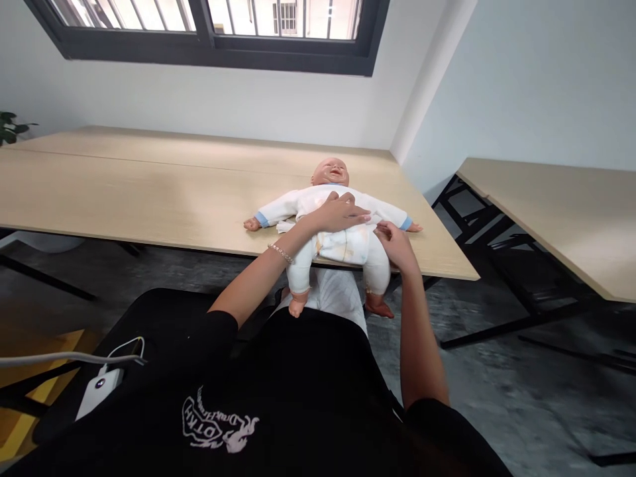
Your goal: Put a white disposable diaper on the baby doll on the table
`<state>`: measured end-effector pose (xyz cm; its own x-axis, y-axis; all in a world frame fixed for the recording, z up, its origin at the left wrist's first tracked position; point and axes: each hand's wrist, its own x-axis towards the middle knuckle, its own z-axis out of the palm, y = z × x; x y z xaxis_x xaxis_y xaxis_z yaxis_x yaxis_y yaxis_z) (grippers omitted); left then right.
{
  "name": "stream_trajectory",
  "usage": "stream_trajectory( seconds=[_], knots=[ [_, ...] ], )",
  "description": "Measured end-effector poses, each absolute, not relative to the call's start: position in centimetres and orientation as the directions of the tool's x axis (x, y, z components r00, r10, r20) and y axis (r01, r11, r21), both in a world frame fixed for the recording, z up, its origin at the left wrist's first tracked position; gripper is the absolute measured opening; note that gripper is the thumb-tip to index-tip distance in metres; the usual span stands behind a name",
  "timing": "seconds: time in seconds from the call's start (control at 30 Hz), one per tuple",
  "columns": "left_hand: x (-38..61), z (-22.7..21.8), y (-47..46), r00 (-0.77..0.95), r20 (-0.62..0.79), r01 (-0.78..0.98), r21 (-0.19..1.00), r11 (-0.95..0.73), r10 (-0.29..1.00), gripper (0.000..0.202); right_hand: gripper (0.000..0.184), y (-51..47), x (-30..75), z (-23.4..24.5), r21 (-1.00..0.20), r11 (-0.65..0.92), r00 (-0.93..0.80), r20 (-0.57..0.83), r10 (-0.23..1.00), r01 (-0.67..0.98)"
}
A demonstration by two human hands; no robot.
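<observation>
A baby doll (330,173) lies on its back at the table's front edge, its arms spread and its legs hanging over the edge. It wears a white top with blue cuffs and a printed diaper (348,246) around its hips. My left hand (340,213) rests flat across the doll's belly at the diaper's upper edge, fingers stretched out. At the doll's hip, on the right, my right hand (395,245) has its fingers bent together against the diaper's side. What those fingers pinch, if anything, is hidden. A white diaper tab (285,227) sticks out on the left.
The long wooden table (163,192) runs left under a window (213,40). A second table (556,212) stands to the right across a gap. Beside me on the left, a black chair (163,331) carries a white power bank (102,391) with a cable.
</observation>
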<state>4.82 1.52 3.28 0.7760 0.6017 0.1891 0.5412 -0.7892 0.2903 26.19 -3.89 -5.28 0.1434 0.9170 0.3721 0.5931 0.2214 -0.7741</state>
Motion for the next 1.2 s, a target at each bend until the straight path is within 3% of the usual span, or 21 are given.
stream_trajectory(
  seconds=[0.1,0.2,0.5,0.8,0.87,1.0,1.1,1.2],
  knots=[
    [4.6,3.0,1.5,0.762,0.199,0.544,0.321,-0.775,0.617,0.050,0.047,-4.1,26.1,-4.6,-0.790,0.332,-0.045,0.362,0.931,0.515],
    [4.4,2.9,1.6,0.750,0.193,0.554,0.338,-0.761,0.632,0.049,0.056,-4.5,25.5,-3.8,-0.865,0.328,-0.135,0.298,0.945,0.379],
    [3.7,2.2,1.9,0.742,0.259,0.512,0.378,-0.772,0.619,0.043,0.065,-4.9,25.8,-4.2,-0.956,0.227,-0.124,0.206,0.971,0.185],
    [3.4,1.5,2.3,0.720,0.400,0.396,0.434,-0.809,0.567,0.043,0.105,-4.6,25.0,-2.6,-0.970,0.143,-0.146,0.115,0.983,0.197],
    [3.4,1.4,2.4,0.711,0.429,0.370,0.446,-0.815,0.557,0.043,0.099,-3.6,24.2,-2.6,-0.963,0.156,-0.129,0.129,0.983,0.220],
    [3.4,1.0,2.9,0.698,0.467,0.332,0.459,-0.824,0.542,0.044,0.068,-1.6,23.1,-3.1,-0.901,0.282,-0.067,0.276,0.959,0.331],
    [3.5,0.8,3.2,0.682,0.496,0.307,0.472,-0.826,0.537,0.045,0.062,-1.4,22.9,-3.6,-0.907,0.207,0.083,0.253,0.964,0.368],
    [3.3,0.5,3.4,0.663,0.523,0.276,0.495,-0.824,0.536,0.047,0.062,-1.7,22.9,-4.3,-0.946,0.176,0.107,0.212,0.971,0.273]
  ],
)
